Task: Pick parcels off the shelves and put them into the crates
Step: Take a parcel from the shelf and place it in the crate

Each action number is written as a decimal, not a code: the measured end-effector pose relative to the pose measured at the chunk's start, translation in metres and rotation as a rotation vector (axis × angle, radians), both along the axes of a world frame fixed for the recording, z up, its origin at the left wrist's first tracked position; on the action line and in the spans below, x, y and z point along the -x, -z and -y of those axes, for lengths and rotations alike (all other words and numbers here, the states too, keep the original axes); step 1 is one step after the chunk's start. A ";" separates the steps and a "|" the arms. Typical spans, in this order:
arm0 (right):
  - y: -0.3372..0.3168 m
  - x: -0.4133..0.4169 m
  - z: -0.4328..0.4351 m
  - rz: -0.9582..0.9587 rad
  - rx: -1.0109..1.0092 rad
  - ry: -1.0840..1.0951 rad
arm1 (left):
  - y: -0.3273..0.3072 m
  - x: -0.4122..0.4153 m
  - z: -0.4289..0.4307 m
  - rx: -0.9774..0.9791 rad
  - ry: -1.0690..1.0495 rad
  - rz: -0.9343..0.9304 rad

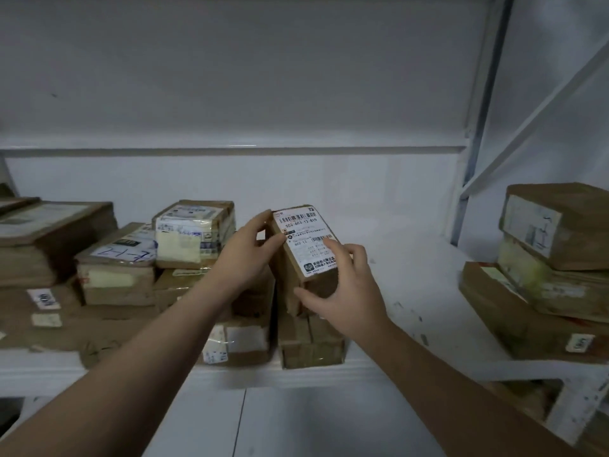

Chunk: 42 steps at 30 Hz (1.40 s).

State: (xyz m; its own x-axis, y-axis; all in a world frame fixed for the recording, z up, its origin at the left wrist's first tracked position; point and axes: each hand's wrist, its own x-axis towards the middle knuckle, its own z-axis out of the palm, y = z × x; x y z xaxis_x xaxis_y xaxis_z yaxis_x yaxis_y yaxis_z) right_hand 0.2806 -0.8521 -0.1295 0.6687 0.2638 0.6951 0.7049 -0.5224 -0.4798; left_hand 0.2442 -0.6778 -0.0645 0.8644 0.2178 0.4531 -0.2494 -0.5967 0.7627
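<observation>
Broadly, the white shelf (412, 291) is carrying stacked cardboard parcels (99, 268) at its left and another stack (543, 268) at its right. Between them, a small labelled parcel (304, 245) is tilting above a lower box (309, 341). The left hand (245, 255) and right hand (346, 285) are both gripping its sides.

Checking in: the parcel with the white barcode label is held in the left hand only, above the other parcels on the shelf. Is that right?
Not quite: both hands hold it. The head view shows the left hand gripping the parcel on its left side and the right hand gripping its near right end. It is above the other parcels on the shelf.
</observation>
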 end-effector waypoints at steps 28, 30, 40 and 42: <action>-0.037 -0.014 0.033 -0.054 0.234 0.159 | -0.009 -0.010 0.012 -0.935 -0.009 0.206; -0.050 -0.010 0.061 -0.003 0.242 0.262 | -0.013 -0.020 0.033 -0.920 0.023 0.242; -0.064 0.016 0.225 0.032 0.217 0.723 | -0.004 -0.054 0.184 -0.686 0.329 0.342; -0.064 0.015 0.251 0.001 0.196 0.794 | -0.001 -0.064 0.216 -0.656 0.405 0.296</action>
